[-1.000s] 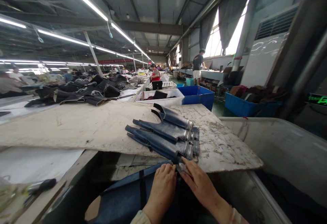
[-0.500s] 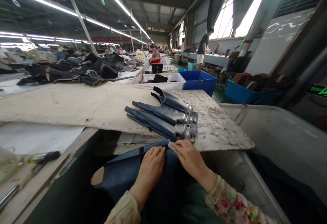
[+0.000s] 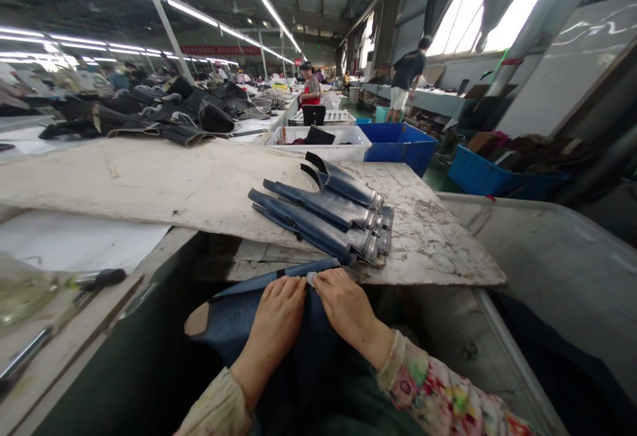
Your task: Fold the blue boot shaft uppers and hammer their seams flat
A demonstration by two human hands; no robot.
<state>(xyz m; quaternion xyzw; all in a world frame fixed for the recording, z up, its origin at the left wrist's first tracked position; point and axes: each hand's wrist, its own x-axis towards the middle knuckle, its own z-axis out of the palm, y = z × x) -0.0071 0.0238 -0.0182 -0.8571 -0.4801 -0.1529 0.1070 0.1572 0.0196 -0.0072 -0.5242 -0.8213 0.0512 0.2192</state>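
A dark blue leather piece (image 3: 231, 320), shaped like a boot upper, lies across my lap below the board's edge. Its left end shows a tan inner face. My left hand (image 3: 281, 310) is closed over its upper edge, thumb hidden. Close beside it, my right hand (image 3: 346, 306) pinches along the same edge. At the right fingertips is a small pale translucent thing (image 3: 311, 279), whose kind I cannot make out. Just beyond my hands, several similar blue leather pieces (image 3: 318, 214) lie overlapped on the worn white board (image 3: 438, 243), their right ends shiny.
Dark leather pieces (image 3: 164, 111) are heaped at the far left. Behind the board stand a white bin (image 3: 318, 152) and a blue bin (image 3: 405, 150). A large pale tub (image 3: 537, 223) flanks my right. A screwdriver-like tool (image 3: 102, 279) lies left. Two people work farther back.
My right hand has shifted left along the leather edge, closer to my left hand, and the pale thing moved with it. The view has turned slightly; the distant person by the window leans over.
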